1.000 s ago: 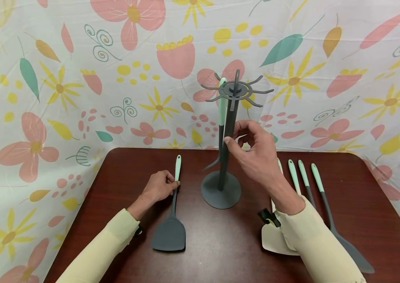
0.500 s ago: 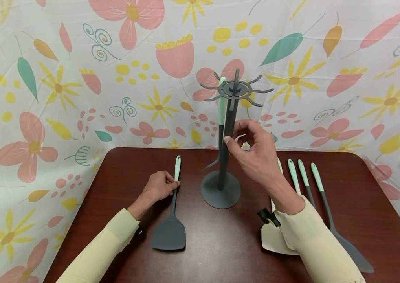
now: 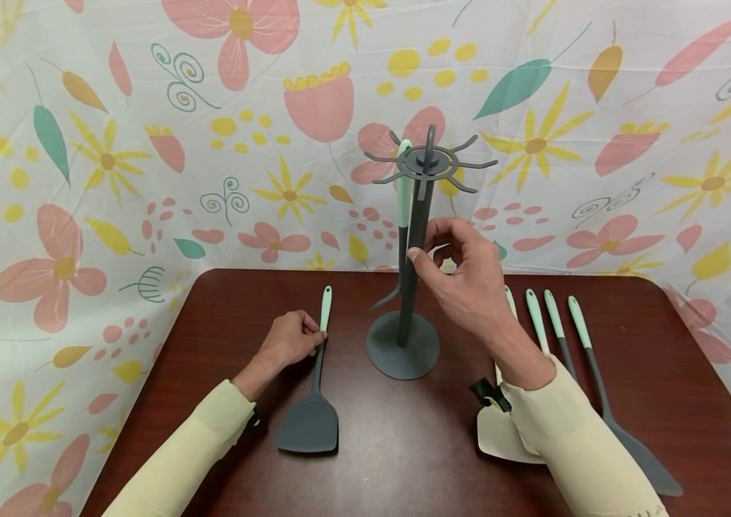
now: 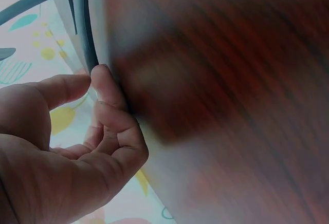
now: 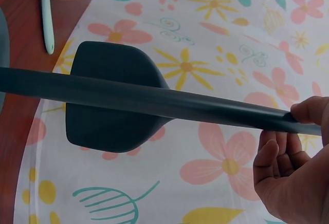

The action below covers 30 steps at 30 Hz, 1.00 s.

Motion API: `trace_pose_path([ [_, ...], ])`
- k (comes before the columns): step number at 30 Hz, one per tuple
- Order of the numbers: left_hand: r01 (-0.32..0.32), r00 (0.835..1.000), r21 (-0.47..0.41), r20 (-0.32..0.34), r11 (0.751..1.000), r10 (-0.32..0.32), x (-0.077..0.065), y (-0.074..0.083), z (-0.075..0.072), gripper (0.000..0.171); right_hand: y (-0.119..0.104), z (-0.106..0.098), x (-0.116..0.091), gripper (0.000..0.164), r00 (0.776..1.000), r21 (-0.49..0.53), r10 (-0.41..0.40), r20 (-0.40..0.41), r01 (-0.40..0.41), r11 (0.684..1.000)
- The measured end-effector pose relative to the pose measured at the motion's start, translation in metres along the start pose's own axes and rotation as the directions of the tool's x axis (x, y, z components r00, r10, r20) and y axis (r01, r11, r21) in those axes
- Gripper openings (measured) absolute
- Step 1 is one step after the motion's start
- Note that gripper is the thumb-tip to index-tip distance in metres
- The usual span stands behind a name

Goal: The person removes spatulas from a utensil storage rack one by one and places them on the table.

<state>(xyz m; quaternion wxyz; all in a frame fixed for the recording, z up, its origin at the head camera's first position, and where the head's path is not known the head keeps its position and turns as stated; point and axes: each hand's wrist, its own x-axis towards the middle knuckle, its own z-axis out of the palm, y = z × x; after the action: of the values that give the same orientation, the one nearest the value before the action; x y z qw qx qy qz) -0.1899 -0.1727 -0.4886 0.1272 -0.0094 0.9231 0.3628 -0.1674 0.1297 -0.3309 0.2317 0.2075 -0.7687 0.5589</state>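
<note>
On the left of the table, my left hand (image 3: 289, 339) pinches a dark grey turner (image 3: 309, 425) where its mint-green handle meets the grey shaft. The turner's wide blade points toward me. In the left wrist view, thumb and forefinger meet at the grey shaft (image 4: 89, 34). My right hand (image 3: 465, 276) holds the pole of a grey utensil stand (image 3: 404, 362) between thumb and fingers, partway up. The stand has a round base and a ring of hooks (image 3: 426, 164) on top. Another mint-handled grey turner (image 5: 115, 59) hangs behind the pole, which partly hides it.
Several mint-handled utensils lie side by side on the right, including a cream turner (image 3: 504, 434) and a grey one (image 3: 640, 454). My right forearm covers parts of them. A flowered cloth (image 3: 223, 222) hangs behind the dark wooden table (image 3: 398, 481).
</note>
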Motion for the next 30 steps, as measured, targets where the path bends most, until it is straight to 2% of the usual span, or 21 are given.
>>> trace_pose_path([
  [5,-0.001,1.0,0.003,0.003,1.0,0.001,-0.001,0.002,-0.002,0.019,0.0,0.0,0.0,0.014,1.0,0.0,0.0,-0.002,0.0,1.0],
  [8,-0.018,1.0,0.037,-0.016,0.999,0.019,-0.003,0.006,-0.004,0.019,0.0,0.0,0.001,0.013,1.0,0.002,0.005,-0.001,-0.005,1.0],
  [13,-0.107,0.992,0.078,-0.057,0.991,0.111,-0.008,0.016,-0.005,0.016,-0.001,-0.001,0.001,0.013,1.0,-0.002,0.009,0.0,-0.009,1.0],
  [18,-0.207,0.975,0.03,-0.074,0.978,0.209,-0.011,0.03,-0.007,0.011,0.0,-0.001,0.001,0.013,1.0,0.007,-0.003,-0.003,0.003,1.0],
  [22,-0.32,0.945,-0.029,-0.074,0.947,0.317,-0.014,0.04,-0.011,0.007,0.001,0.0,0.0,0.013,1.0,0.023,-0.013,-0.002,0.013,1.0],
  [27,-0.473,0.878,-0.048,-0.111,0.88,0.465,-0.017,0.052,-0.018,0.004,0.0,0.0,0.0,0.013,1.0,0.017,-0.015,0.003,0.015,1.0],
  [30,-0.528,0.845,-0.06,-0.133,0.847,0.517,-0.019,0.06,-0.021,0.004,0.0,0.0,0.0,0.012,1.0,0.012,-0.014,0.005,0.014,1.0],
])
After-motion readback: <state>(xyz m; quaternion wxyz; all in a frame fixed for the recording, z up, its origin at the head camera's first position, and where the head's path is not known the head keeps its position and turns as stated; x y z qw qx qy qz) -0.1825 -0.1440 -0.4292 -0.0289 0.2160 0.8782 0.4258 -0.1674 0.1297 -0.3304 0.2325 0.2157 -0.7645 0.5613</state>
